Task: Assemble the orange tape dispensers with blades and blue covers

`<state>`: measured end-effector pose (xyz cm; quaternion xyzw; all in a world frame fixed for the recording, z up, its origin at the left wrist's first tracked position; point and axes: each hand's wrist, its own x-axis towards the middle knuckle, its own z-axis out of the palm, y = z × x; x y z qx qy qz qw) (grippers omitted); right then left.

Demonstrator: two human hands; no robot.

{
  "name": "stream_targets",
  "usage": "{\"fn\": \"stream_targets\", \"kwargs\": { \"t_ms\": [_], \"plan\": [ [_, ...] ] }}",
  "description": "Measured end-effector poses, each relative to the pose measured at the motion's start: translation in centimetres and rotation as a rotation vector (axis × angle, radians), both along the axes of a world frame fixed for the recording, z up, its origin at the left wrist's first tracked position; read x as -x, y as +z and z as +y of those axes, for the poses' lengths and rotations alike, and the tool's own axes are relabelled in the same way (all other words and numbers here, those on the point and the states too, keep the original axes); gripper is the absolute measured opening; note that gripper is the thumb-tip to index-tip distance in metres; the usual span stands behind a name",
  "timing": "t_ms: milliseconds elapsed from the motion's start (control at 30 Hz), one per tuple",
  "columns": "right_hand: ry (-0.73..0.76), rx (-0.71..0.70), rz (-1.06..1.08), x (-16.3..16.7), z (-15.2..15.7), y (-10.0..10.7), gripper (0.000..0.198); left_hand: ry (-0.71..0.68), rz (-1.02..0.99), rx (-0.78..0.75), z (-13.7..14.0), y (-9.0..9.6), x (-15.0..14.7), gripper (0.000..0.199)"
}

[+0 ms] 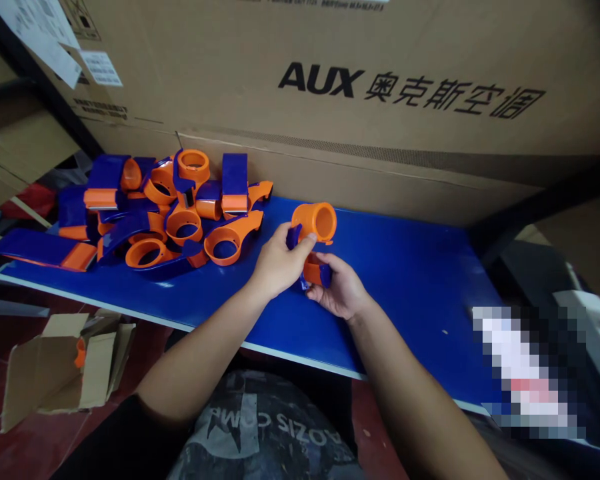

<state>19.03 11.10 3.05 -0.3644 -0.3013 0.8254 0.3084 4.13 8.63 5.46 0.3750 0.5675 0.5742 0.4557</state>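
Over the middle of the blue table, both my hands hold one orange and blue tape dispenser. My left hand grips it from the left, thumb pressed on the base of its orange ring. Lower down, my right hand has its fingers curled around the orange and blue handle end. My fingers hide part of the dispenser's middle. To the left lies a pile of similar tape dispensers, with orange rings and blue covers, the nearest one a little way from my left hand.
A large cardboard box marked AUX stands along the back of the blue table. On the floor at lower left is an open carton with an orange piece inside. Dark frame posts rise at both sides.
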Motion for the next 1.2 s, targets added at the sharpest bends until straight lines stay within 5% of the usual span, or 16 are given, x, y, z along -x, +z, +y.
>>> {"fn": "stream_targets", "kwargs": {
  "t_ms": [267,467,1200],
  "plan": [
    [0.065,-0.044,0.095,-0.6,0.2,1.0,0.051,0.177,-0.240,-0.133,0.8,0.2,0.6,0.067],
    [0.077,-0.087,0.078,-0.7,-0.5,1.4,0.058,0.132,-0.346,-0.128,0.2,0.0,0.4,0.066],
    [-0.136,-0.254,-0.058,0.4,-0.8,0.6,0.041,0.223,-0.005,-0.167,-0.6,0.7,-0.7,0.061]
  ]
}}
